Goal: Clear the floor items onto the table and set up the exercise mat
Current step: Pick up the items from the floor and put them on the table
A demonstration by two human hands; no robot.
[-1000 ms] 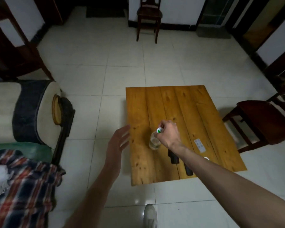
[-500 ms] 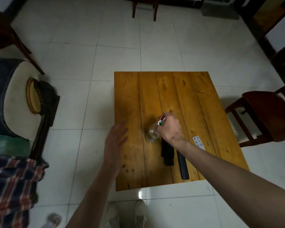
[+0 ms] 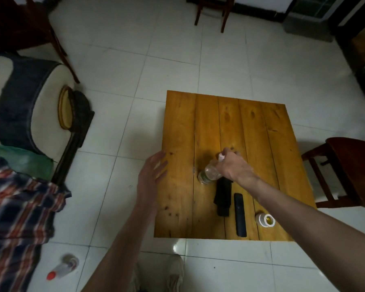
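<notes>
My right hand (image 3: 233, 166) grips the neck of a clear plastic bottle (image 3: 209, 174), which stands tilted with its base on the low wooden table (image 3: 183, 127). My left hand (image 3: 151, 175) hovers open at the table's left edge, holding nothing. On the table near me lie a black folded item (image 3: 222, 196), a black remote (image 3: 240, 213) and a small white jar (image 3: 264, 219). A second bottle with a red cap (image 3: 61, 268) lies on the tiled floor at the lower left. No mat shows in this view.
A sofa with a cream and dark armrest (image 3: 30, 102) and a plaid cloth (image 3: 13, 218) fills the left side. Wooden chairs stand at the right (image 3: 346, 167), at the far top (image 3: 211, 11) and at the top left (image 3: 30, 28). My shoes (image 3: 175, 270) are by the table's near edge.
The camera has tilted down and shifted, bringing the red-capped bottle on the floor and the white jar into view. My right hand still holds the clear bottle on the table, now tilted more.
</notes>
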